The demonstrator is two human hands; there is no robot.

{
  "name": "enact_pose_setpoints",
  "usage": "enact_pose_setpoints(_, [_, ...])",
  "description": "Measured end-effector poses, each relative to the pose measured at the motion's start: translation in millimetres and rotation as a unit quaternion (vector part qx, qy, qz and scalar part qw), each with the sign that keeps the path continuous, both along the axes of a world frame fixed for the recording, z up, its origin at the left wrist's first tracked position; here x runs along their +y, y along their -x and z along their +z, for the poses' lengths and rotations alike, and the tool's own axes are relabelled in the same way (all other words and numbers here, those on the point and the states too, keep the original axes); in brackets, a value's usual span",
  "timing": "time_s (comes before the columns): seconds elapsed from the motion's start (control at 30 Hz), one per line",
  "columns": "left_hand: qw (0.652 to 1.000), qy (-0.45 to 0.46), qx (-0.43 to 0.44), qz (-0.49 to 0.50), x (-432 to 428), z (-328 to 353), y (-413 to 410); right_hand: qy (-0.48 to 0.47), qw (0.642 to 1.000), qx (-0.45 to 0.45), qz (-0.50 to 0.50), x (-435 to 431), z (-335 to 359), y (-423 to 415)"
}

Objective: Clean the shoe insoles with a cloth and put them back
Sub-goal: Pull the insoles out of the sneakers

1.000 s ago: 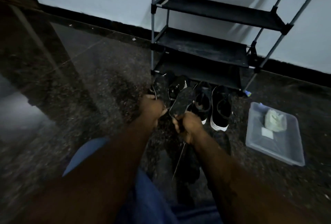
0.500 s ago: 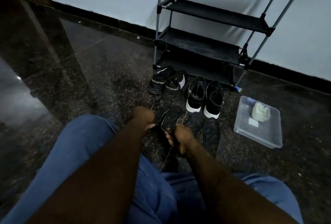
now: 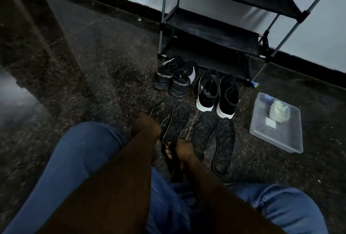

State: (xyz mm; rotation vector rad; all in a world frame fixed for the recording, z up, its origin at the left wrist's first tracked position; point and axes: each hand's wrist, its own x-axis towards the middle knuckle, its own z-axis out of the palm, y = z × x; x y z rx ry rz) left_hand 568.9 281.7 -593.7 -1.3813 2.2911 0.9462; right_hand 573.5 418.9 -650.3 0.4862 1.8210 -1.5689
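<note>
Several dark insoles lie side by side on the floor in front of me. My right hand (image 3: 178, 150) pinches the heel end of the second insole from the left (image 3: 177, 123), which lies flat. My left hand (image 3: 146, 127) is curled at that insole's left edge, over the near part of the leftmost insole (image 3: 161, 108); its grip is hidden. Two more insoles (image 3: 223, 145) rest to the right. Behind them stand a black SPORT pair (image 3: 173, 79) and a black pair with white soles (image 3: 218, 93). A pale crumpled cloth (image 3: 279, 112) sits in a clear tray (image 3: 277, 140).
A black metal-framed shoe rack (image 3: 215, 33) stands against the white wall behind the shoes. My knees in blue jeans (image 3: 80, 149) fill the near foreground. A thin pale string (image 3: 191, 127) runs between the insole pairs. The floor is dark polished stone.
The insole I held raised in both hands has come down onto the floor beside the others. My hands have dropped with it, and my view has tilted down and back.
</note>
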Motion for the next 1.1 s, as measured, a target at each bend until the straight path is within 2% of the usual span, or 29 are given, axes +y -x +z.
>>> enact_pose_setpoints(0.1, [0.990, 0.050, -0.066, -0.112, 8, 4, 0, -0.013, 1.000, -0.009, -0.014, -1, -7, 1])
enact_pose_setpoints(0.17, [0.983, 0.080, -0.071, -0.152, 16, 8, -4, -0.028, 0.999, -0.014, -0.023, -3, -14, 1])
enact_pose_setpoints(0.33, [0.986, 0.072, -0.084, -0.127, 11, -18, 3, -0.045, 0.999, -0.012, -0.015, -1, -14, 1])
enact_pose_setpoints(0.4, [0.987, 0.072, -0.080, -0.122, 13, -20, 4, -0.133, 0.987, 0.044, 0.074, 2, -11, 7])
enact_pose_setpoints(0.43, [0.986, 0.075, -0.077, -0.124, 15, -18, 4, -0.193, 0.970, 0.079, 0.128, 4, -9, 9])
enact_pose_setpoints(0.5, [0.981, 0.108, -0.064, -0.147, 16, -18, 6, -0.252, 0.940, 0.128, 0.191, 8, -3, 11])
enact_pose_setpoints(0.6, [0.965, 0.131, -0.030, -0.224, 23, -10, 10, -0.268, 0.927, 0.159, 0.207, 13, 7, 13])
enact_pose_setpoints(0.8, [0.915, 0.108, 0.055, -0.384, 44, -11, 7, -0.294, 0.904, 0.203, 0.233, 31, 17, 16])
enact_pose_setpoints(0.93, [0.892, 0.103, 0.112, -0.425, 63, -15, 9, -0.327, 0.879, 0.239, 0.253, 58, 26, 25])
enact_pose_setpoints(1.1, [0.877, 0.089, 0.145, -0.450, 86, -16, 18, -0.355, 0.865, 0.267, 0.234, 101, 36, 42])
